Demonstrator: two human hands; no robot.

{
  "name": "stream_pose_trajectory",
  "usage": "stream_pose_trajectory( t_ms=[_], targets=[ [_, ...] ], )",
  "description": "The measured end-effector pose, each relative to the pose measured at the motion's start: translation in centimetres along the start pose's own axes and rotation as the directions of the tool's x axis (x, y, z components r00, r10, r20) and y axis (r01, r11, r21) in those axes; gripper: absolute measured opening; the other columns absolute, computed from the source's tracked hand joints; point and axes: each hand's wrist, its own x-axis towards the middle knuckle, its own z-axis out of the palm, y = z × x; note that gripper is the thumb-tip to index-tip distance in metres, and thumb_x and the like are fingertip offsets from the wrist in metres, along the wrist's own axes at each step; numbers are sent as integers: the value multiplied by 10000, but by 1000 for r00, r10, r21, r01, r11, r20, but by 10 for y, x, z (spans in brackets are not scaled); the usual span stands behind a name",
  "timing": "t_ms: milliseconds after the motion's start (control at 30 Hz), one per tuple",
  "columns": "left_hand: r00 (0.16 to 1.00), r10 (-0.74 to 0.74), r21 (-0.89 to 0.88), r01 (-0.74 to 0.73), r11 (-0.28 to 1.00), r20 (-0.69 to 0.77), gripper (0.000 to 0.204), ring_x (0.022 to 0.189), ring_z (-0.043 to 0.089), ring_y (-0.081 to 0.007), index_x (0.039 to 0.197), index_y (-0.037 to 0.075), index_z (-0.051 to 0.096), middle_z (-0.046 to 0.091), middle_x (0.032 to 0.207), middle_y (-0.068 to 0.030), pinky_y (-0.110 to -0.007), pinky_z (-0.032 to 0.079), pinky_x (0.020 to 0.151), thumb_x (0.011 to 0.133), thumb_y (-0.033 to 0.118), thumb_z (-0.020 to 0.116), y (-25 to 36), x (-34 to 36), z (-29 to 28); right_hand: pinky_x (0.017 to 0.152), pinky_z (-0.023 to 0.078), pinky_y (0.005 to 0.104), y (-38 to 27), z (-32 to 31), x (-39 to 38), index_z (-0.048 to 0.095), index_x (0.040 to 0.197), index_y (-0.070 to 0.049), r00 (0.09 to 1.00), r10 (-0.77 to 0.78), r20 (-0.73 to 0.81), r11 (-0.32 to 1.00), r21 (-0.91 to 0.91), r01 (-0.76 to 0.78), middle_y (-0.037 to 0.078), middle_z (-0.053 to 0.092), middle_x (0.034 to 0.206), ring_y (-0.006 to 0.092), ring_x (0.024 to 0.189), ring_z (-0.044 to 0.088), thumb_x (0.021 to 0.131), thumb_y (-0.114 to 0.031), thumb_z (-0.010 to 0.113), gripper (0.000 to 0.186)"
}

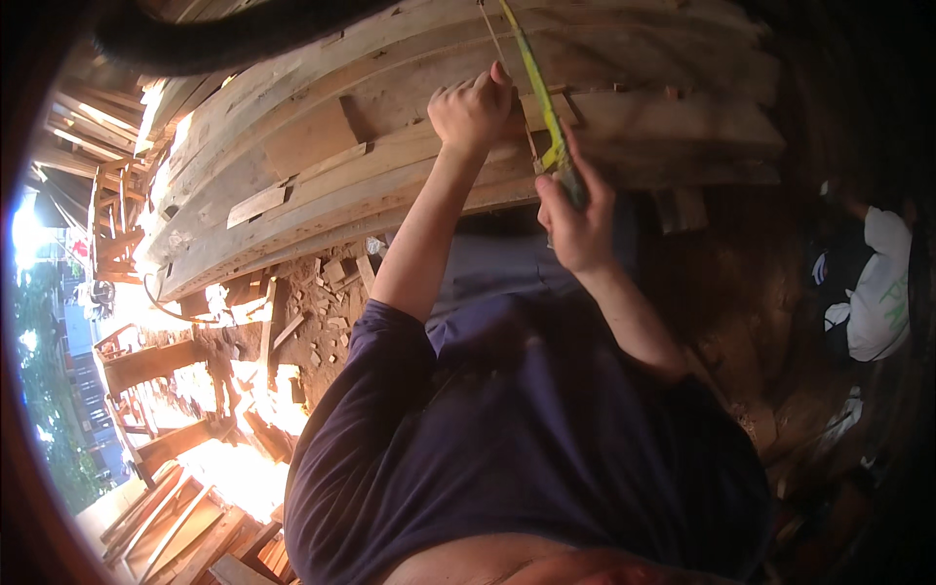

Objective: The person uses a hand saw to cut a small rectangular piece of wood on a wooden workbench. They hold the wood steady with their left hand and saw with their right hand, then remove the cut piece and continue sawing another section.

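Note:
My right hand (575,214) is wrapped round the green-and-yellow handle of a bow saw (541,88). The saw points away from me, its thin blade running left of the yellow frame over a stack of long pale planks (643,58). My left hand (468,112) is closed just left of the blade, over the planks, with its thumb raised; whatever its fingers grip is hidden. A short board (562,109) lies just behind the saw frame.
Wood scraps (336,278) litter the ground below the stack. Sunlit timber offcuts (156,526) and wooden frames (117,214) are at the left. A dark curved bar (205,39) crosses the upper left. Another person (873,292) in a white top is at the far right.

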Motion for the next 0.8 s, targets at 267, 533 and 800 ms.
stream_pose_trajectory(
  t_ms=[267, 533, 800],
  targets=[
    [1000, 9, 65, -11, 998, 28, 452, 436, 619, -263, 552, 196, 574, 635, 523, -33, -391, 450, 462, 990, 258, 668, -3, 10, 3, 679, 446, 228, -9, -5, -7, 426, 1644, 10, 988, -134, 80, 972, -185, 147, -47, 561, 783, 15, 710, 514, 1030, -65, 613, 647],
    [999, 30, -79, -32, 996, -29, 474, 447, 632, -273, 536, 180, 608, 648, 532, -54, -391, 463, 468, 1001, 261, 651, 10, 1, -6, 727, 519, 260, 5, -8, 35, 421, 1646, 3, 999, -37, 15, 998, 55, 36, -36, 623, 830, 52, 725, 561, 1027, -94, 652, 668],
    [999, 5, 28, -4, 1000, -37, 475, 425, 598, -278, 539, 188, 571, 618, 509, -36, -403, 433, 458, 997, 276, 668, -2, 6, 6, 651, 460, 241, 11, -1, -13, 384, 1671, -13, 989, -141, 50, 986, -87, 145, -21, 615, 852, 33, 649, 505, 1005, -45, 644, 716]
  ],
)
